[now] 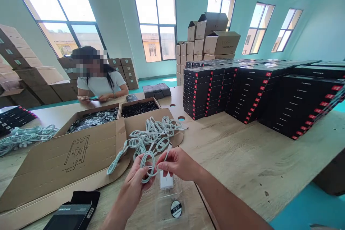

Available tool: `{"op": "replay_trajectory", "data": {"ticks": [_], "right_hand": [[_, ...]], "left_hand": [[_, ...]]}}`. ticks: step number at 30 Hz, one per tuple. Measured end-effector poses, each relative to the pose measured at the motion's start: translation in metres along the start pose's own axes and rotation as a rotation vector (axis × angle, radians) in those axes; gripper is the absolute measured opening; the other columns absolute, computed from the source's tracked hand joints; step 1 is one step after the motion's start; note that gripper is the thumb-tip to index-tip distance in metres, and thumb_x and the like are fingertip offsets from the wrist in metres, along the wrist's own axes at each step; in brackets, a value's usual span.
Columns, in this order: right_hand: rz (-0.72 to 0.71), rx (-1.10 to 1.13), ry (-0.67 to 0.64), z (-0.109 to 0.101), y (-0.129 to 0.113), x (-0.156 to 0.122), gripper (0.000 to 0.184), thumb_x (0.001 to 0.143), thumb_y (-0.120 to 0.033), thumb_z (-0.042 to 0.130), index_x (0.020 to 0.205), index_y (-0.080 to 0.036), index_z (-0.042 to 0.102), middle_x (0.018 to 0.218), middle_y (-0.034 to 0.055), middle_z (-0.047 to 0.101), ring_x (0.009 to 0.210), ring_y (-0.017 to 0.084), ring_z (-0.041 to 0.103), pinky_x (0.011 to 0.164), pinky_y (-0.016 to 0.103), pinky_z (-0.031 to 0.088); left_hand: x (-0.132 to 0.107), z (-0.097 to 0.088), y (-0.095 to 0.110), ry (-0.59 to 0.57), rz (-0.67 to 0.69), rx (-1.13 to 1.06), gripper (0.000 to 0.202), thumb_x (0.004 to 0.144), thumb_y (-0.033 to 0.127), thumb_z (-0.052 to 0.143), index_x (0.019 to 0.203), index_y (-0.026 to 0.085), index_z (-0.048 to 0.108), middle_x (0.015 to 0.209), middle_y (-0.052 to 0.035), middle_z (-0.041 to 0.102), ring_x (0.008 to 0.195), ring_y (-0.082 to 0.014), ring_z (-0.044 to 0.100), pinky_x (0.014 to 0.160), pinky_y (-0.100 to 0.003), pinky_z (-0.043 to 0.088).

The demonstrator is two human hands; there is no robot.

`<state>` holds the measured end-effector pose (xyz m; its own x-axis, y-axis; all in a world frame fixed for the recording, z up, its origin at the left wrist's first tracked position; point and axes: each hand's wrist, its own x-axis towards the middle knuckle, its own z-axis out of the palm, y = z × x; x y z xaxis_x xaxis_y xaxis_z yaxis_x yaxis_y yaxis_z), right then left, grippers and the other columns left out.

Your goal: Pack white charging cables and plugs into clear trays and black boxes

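My left hand (137, 183) is closed round a coiled pale cable (147, 165), held just above the wooden table. My right hand (176, 163) pinches the same cable near its plug end (168, 148). Right below the hands lies a clear plastic tray (168, 201) with a white charger plug (166, 180) in it and a round black sticker (176, 208). Beyond the hands a heap of several coiled pale cables (153, 133) rests on a cardboard flap.
Open cardboard boxes (91, 118) of parts stand at the left. A black box (72, 212) lies at the near left. Stacks of black boxes (258, 90) fill the right side. A person in a white shirt (101, 82) sits opposite. More cables (24, 136) lie far left.
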<state>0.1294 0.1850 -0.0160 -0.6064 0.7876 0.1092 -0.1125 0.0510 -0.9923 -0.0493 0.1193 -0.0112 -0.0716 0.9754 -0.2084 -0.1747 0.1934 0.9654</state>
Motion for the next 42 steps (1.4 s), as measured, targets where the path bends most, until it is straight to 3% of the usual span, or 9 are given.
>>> {"op": "replay_trajectory", "data": {"ticks": [3,7,13,19,25,30,33,37,42], "right_hand": [[0.029,-0.045,-0.044,-0.002,0.001,-0.004,0.028,0.078,-0.045,0.077,0.076,-0.017,0.07,0.058,-0.003,0.063,0.05,0.013,0.061,0.046,0.022,0.044],[-0.129,-0.099,0.114,-0.001,-0.004,-0.008,0.021,0.085,-0.04,0.071,0.082,-0.019,0.072,0.062,-0.0009,0.067,0.058,0.015,0.066,0.059,0.027,0.053],[-0.321,-0.393,0.06,-0.001,-0.009,-0.012,0.016,0.091,-0.026,0.062,0.086,-0.021,0.077,0.079,0.0034,0.076,0.072,0.017,0.069,0.069,0.028,0.053],[-0.092,-0.077,-0.011,0.004,0.005,-0.005,0.024,0.081,-0.044,0.073,0.076,-0.02,0.075,0.064,-0.0001,0.07,0.055,0.014,0.059,0.056,0.026,0.049],[-0.243,-0.349,0.224,0.018,0.009,-0.002,0.006,0.08,-0.027,0.073,0.079,-0.021,0.073,0.076,0.0006,0.07,0.066,0.015,0.058,0.059,0.025,0.042],[-0.056,0.028,0.303,0.014,0.006,0.001,0.042,0.064,-0.03,0.085,0.097,-0.022,0.06,0.077,-0.0073,0.057,0.057,0.01,0.049,0.051,0.022,0.039],[0.068,0.238,0.223,0.013,0.006,0.005,0.046,0.064,-0.026,0.076,0.107,-0.02,0.062,0.086,-0.0024,0.064,0.061,0.011,0.056,0.047,0.02,0.038],[0.076,0.393,0.323,0.018,0.01,0.008,0.066,0.057,-0.015,0.067,0.123,-0.021,0.062,0.109,0.0054,0.072,0.079,0.016,0.064,0.054,0.02,0.045],[0.042,0.437,0.162,0.035,0.012,0.006,0.033,0.076,-0.04,0.069,0.101,-0.019,0.072,0.101,0.0064,0.075,0.059,0.012,0.056,0.047,0.022,0.044]], "left_hand": [[0.0,-0.003,0.0,-0.02,-0.041,0.017,0.05,0.075,0.034,0.06,0.124,0.027,0.048,0.081,0.0021,0.063,0.062,-0.013,0.053,0.053,-0.023,0.031],[-0.004,-0.003,0.002,-0.116,-0.125,0.079,0.063,0.07,0.029,0.052,0.132,0.026,0.045,0.072,0.001,0.064,0.055,-0.0136,0.049,0.05,-0.024,0.022],[-0.008,0.002,0.005,-0.203,-0.09,0.002,0.057,0.07,0.028,0.049,0.127,0.024,0.046,0.075,-0.0005,0.064,0.054,-0.0124,0.045,0.05,-0.025,0.013],[-0.003,0.0,-0.001,-0.187,-0.047,-0.047,0.035,0.067,0.024,0.054,0.102,0.024,0.054,0.074,0.0019,0.061,0.053,-0.0109,0.044,0.049,-0.023,0.02],[-0.005,0.005,-0.002,-0.049,-0.055,0.024,0.022,0.072,0.03,0.065,0.089,0.025,0.054,0.076,0.0029,0.06,0.062,-0.0139,0.052,0.057,-0.025,0.036],[-0.008,0.007,0.004,-0.128,-0.055,0.132,0.007,0.077,0.028,0.054,0.082,0.024,0.051,0.068,0.0028,0.06,0.057,-0.0129,0.047,0.057,-0.025,0.034],[-0.01,0.006,0.004,-0.14,-0.026,0.176,0.005,0.075,0.026,0.053,0.079,0.024,0.051,0.066,0.0036,0.058,0.052,-0.0113,0.043,0.054,-0.025,0.03],[-0.008,0.006,0.0,-0.165,-0.009,0.173,0.005,0.075,0.025,0.053,0.078,0.023,0.051,0.065,0.0029,0.058,0.052,-0.0103,0.042,0.052,-0.025,0.025],[-0.005,0.013,-0.008,-0.191,-0.071,-0.017,0.033,0.069,0.028,0.057,0.102,0.022,0.059,0.067,0.0014,0.062,0.05,-0.0113,0.044,0.049,-0.025,0.022]]}}
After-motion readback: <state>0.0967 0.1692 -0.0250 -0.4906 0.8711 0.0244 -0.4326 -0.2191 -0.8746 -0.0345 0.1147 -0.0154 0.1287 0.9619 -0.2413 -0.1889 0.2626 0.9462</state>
